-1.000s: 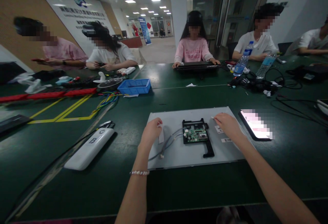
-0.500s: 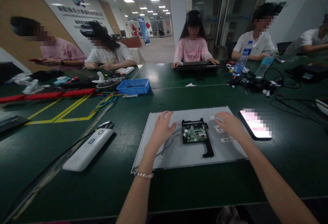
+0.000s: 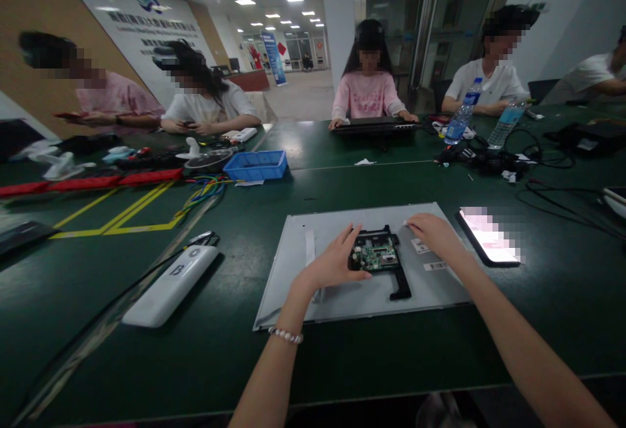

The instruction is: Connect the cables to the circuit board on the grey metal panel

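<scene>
A flat grey-white panel (image 3: 288,278) lies on the green table before me. On it rests a black plastic bracket (image 3: 402,283) carrying a green circuit board (image 3: 376,257). My left hand (image 3: 337,259) reaches across the left side of the bracket, thumb and fingers spread apart; whether it touches or only hovers is hard to tell. To the right of the bracket, my right hand (image 3: 433,232) has its fingertips pinched over the panel's upper right part, with a small white piece barely showing at the tips. Printed labels (image 3: 420,246) are stuck beside that hand.
Right of the panel lies a lit phone (image 3: 489,237); to the left, a white power bank (image 3: 171,288) with a cable. Farther back are a blue tray (image 3: 257,166), coloured wires (image 3: 205,190) and two water bottles (image 3: 463,115). Several people sit across the table.
My left hand has moved right, from the cables beside the bracket to over its left side. My right hand stays near the same spot, with less of the small white piece showing.
</scene>
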The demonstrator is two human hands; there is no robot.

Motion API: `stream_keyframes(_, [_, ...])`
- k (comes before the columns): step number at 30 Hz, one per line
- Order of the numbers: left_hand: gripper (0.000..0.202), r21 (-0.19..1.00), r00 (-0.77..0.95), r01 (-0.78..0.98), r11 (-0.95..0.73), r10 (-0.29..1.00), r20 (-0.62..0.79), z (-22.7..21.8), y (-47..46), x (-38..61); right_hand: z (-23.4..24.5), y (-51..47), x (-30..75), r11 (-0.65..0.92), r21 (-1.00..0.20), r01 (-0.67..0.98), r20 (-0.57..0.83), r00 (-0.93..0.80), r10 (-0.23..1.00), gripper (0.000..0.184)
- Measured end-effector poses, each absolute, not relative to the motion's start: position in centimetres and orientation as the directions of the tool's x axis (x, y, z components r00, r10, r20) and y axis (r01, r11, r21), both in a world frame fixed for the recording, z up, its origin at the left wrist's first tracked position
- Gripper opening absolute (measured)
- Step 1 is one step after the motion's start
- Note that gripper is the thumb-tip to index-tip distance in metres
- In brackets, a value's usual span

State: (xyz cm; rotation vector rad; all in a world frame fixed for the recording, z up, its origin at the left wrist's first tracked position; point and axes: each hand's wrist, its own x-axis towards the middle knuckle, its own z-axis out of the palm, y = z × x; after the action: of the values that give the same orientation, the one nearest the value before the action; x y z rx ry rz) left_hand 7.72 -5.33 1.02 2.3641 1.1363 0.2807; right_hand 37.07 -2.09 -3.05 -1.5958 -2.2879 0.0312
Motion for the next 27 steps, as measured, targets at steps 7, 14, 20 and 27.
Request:
stream_keyframes(7, [0.105,0.525,0.620,0.665,-0.532,0.784,0.009,0.9,-5.2,7.7,-2.4,-1.9,36.3,0.325,-0.254,0.911,0.324,-0.237,0.916,0.027])
stream_keyframes(14, [0.103,0.479,0.607,0.688,-0.546,0.794,0.032,0.2,-4.8,7.8,-0.1,-0.9,31.0,0.439,-0.187,0.879,0.287,-0.379,0.880,0.026])
stream_keyframes(20, [0.105,0.466,0.625,0.665,-0.584,0.777,0.083,-0.3,-4.6,7.7,0.2,-0.9,27.0,0.513,-0.150,0.845,0.201,-0.482,0.853,0.026])
stream_keyframes(27, [0.104,0.467,0.619,0.670,-0.577,0.782,0.078,-0.6,-4.6,7.7,-0.5,-1.2,26.1,0.491,-0.166,0.855,0.155,-0.469,0.869,0.027])
